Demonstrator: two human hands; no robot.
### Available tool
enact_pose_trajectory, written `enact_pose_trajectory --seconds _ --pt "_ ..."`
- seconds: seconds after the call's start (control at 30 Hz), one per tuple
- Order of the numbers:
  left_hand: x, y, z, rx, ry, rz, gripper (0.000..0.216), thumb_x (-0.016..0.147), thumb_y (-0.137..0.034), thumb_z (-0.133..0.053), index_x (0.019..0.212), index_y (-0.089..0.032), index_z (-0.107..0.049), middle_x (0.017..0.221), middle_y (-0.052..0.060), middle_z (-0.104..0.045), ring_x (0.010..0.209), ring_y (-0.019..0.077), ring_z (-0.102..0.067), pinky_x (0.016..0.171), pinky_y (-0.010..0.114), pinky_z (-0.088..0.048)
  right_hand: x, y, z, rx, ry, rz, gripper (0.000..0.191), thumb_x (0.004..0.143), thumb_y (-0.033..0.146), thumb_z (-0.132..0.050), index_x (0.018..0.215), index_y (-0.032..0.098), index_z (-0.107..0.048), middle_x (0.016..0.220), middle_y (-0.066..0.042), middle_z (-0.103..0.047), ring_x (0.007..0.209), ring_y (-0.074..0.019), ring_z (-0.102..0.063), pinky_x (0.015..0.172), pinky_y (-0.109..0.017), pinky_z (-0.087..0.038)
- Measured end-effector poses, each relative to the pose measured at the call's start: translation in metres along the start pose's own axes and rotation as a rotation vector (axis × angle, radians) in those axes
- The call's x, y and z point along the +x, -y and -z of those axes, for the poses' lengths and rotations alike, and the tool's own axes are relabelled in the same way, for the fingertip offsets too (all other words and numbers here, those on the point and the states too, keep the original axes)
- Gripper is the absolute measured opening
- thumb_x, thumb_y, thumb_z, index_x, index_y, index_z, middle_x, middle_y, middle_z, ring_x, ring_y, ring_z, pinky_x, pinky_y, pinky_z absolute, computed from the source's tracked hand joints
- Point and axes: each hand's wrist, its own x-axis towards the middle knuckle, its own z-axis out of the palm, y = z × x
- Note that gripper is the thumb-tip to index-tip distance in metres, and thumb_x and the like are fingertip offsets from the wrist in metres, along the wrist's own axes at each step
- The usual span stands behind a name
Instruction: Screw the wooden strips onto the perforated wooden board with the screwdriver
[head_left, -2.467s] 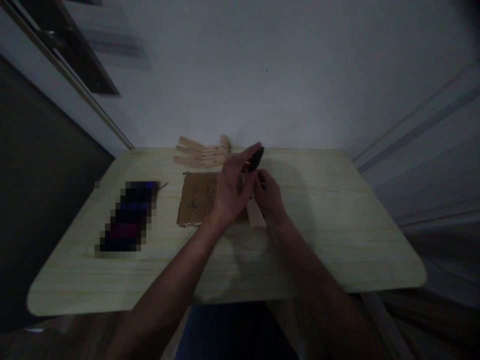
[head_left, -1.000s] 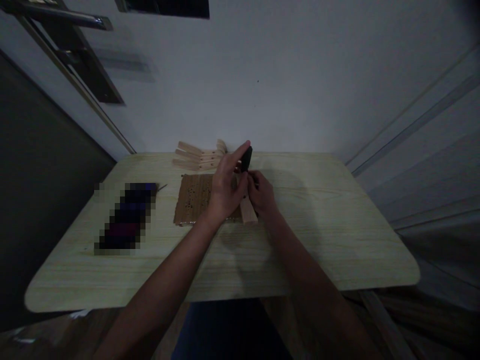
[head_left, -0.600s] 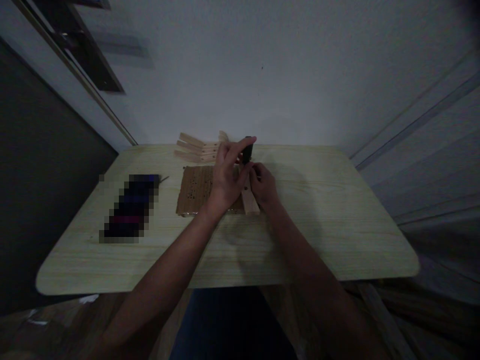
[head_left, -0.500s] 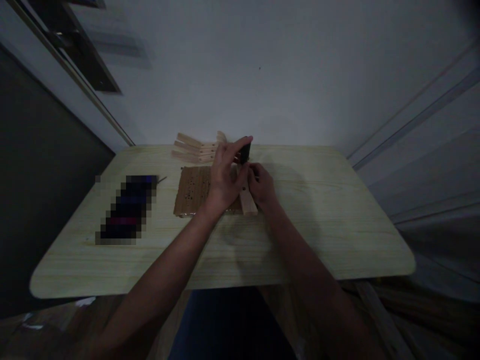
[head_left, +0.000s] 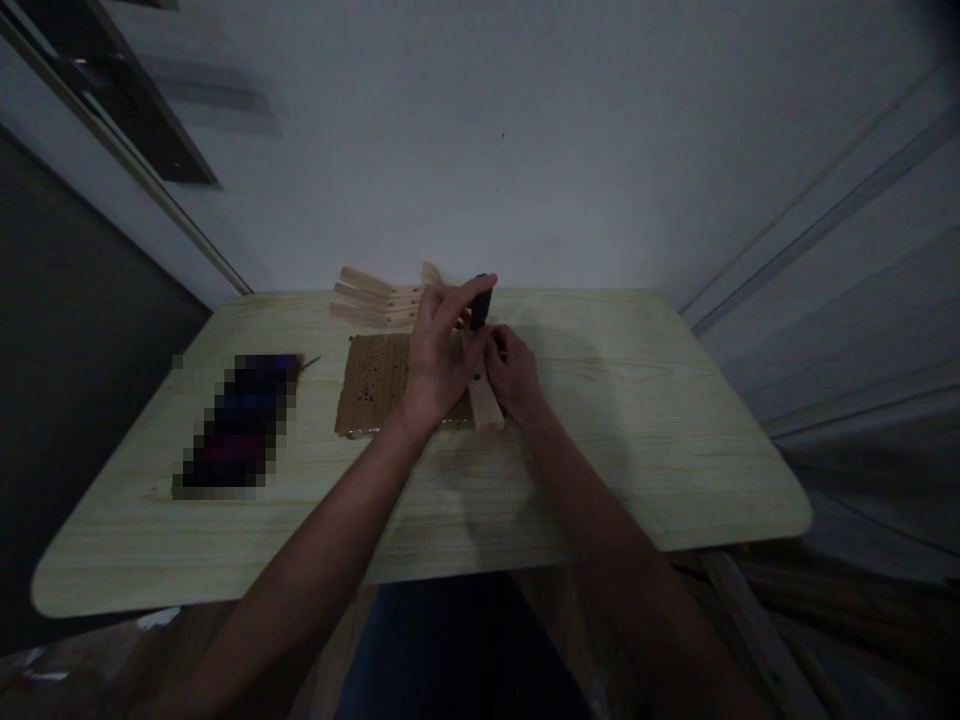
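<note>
1. Near the centre of the frame, the left hand [head_left: 437,355] grasps an upright black handle [head_left: 481,303], its index finger laid over the top end.
2. The right hand [head_left: 514,372], just beside it, has fingers bent in against a wooden strip [head_left: 486,405]; I cannot tell exactly what they pinch.
3. The strip, with a dark hole, slants below both hands, over the right part of a pitted cardboard sheet [head_left: 367,385].
4. More wooden strips [head_left: 367,300] lie fanned out at upper left of centre.
5. A pixelated dark object [head_left: 240,420] lies on the counter [head_left: 660,440] at left.
</note>
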Motion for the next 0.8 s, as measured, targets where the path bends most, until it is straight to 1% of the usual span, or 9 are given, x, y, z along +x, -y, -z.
enact_pose_trajectory --seconds 0.1,0.27,0.33,0.4,0.53,0.6,0.7,0.8 --pt "-0.0008 0.0008 -0.0018 -0.012 -0.002 0.007 0.043 0.094 -0.032 -0.054 0.136 -0.029 -0.046 0.121 0.006 -0.056 0.095 0.016 -0.056 0.081 0.03 -0.052 0.0003 -0.0009 0.0 0.002 0.0 0.005 0.023 0.092 0.038 -0.042 0.093 0.022 -0.059 0.094 -0.009 -0.071 0.086 -0.022 -0.065 0.079 -0.037 -0.049" --pt "-0.0011 0.0004 -0.0019 -0.031 0.015 -0.002 0.046 0.097 -0.034 -0.045 0.142 -0.029 -0.037 0.129 0.008 -0.053 0.105 0.0189 -0.056 0.087 0.033 -0.051 0.0007 0.0 0.0014 -0.009 0.003 0.006 0.021 0.091 0.036 -0.043 0.093 0.022 -0.059 0.094 -0.008 -0.071 0.087 -0.0227 -0.065 0.082 -0.039 -0.049" --pt "-0.0008 -0.0001 -0.0006 -0.025 0.039 -0.014 0.044 0.098 -0.035 -0.044 0.141 -0.029 -0.038 0.128 0.008 -0.053 0.108 0.0197 -0.055 0.09 0.035 -0.051 0.0011 0.0009 0.0018 -0.016 0.013 -0.001 0.022 0.091 0.036 -0.043 0.094 0.021 -0.06 0.095 -0.009 -0.071 0.088 -0.0231 -0.065 0.082 -0.039 -0.049" --pt "-0.0006 0.0001 0.0004 -0.013 0.044 -0.017 0.044 0.097 -0.037 -0.046 0.139 -0.028 -0.041 0.127 0.008 -0.052 0.109 0.0203 -0.054 0.091 0.035 -0.051 0.0012 0.0017 0.0017 -0.019 0.021 -0.015 0.024 0.091 0.036 -0.043 0.094 0.02 -0.06 0.095 -0.01 -0.07 0.088 -0.0233 -0.065 0.081 -0.038 -0.049" --pt "-0.0007 0.0025 0.0 0.023 -0.027 0.006 0.043 0.092 -0.037 -0.057 0.133 -0.029 -0.049 0.128 0.008 -0.045 0.11 0.0202 -0.052 0.088 0.033 -0.052 0.0007 0.0031 0.0005 -0.023 0.012 -0.015 0.026 0.092 0.037 -0.04 0.092 0.02 -0.06 0.094 -0.01 -0.07 0.086 -0.0222 -0.064 0.079 -0.037 -0.049" --pt "-0.0009 0.0037 -0.0009 0.024 -0.039 0.008 0.042 0.091 -0.035 -0.059 0.132 -0.03 -0.05 0.125 0.008 -0.047 0.104 0.0183 -0.053 0.085 0.032 -0.053 0.0003 0.0036 0.0002 -0.028 0.003 -0.005 0.025 0.092 0.037 -0.04 0.092 0.02 -0.059 0.094 -0.01 -0.07 0.086 -0.0225 -0.064 0.079 -0.037 -0.049" --pt "-0.0016 0.0051 -0.0021 0.007 -0.017 0.001 0.044 0.092 -0.034 -0.056 0.135 -0.03 -0.046 0.12 0.007 -0.053 0.098 0.0165 -0.055 0.083 0.031 -0.054 0.0001 0.0038 0.0005 -0.033 -0.006 0.003 0.024 0.092 0.036 -0.04 0.092 0.021 -0.058 0.095 -0.01 -0.07 0.089 -0.0233 -0.064 0.081 -0.037 -0.048" --pt "-0.0029 0.0062 -0.0032 -0.007 -0.001 -0.006 0.047 0.094 -0.037 -0.052 0.139 -0.031 -0.041 0.124 0.007 -0.054 0.1 0.018 -0.057 0.084 0.033 -0.054 0.0002 0.0038 0.0014 -0.03 -0.002 0.001 0.023 0.092 0.037 -0.041 0.091 0.022 -0.058 0.094 -0.009 -0.07 0.089 -0.0226 -0.064 0.082 -0.037 -0.048"
